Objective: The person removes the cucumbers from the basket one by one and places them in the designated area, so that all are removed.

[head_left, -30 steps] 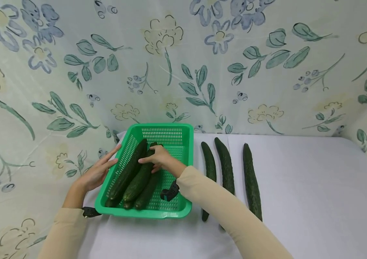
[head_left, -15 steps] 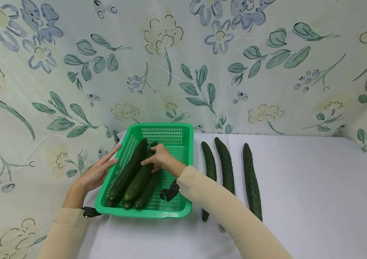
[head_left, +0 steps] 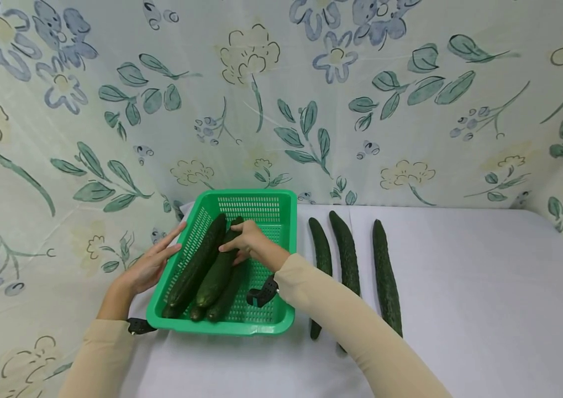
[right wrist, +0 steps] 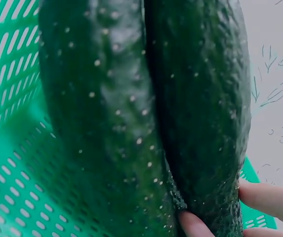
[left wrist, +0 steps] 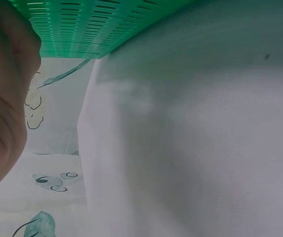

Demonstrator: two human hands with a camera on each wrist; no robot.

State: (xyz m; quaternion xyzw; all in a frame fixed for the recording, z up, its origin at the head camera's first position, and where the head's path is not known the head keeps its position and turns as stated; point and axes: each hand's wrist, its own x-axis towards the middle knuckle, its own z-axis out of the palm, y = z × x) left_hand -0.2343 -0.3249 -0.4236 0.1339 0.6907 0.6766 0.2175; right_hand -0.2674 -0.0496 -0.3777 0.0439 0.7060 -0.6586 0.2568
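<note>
Inside a green plastic basket, several dark green cucumbers lie lengthwise along the left side. My right hand grips one cucumber on top of the pile near its far end. To its left lies another cucumber, and a lower one shows to its right. In the right wrist view, fingertips press the bumpy skin of a cucumber. My left hand rests against the basket's left side, fingers extended at the rim; the left wrist view shows it beside the slotted wall.
Right of the basket, three more cucumbers lie apart on the white tablecloth: a thin one, a middle one partly hidden by my right sleeve, and a right one. A floral curtain hangs behind and at the left.
My right hand has shifted slightly right with the cucumber it grips, whose near end has moved a little right and away. The left hand and basket have stayed put.
</note>
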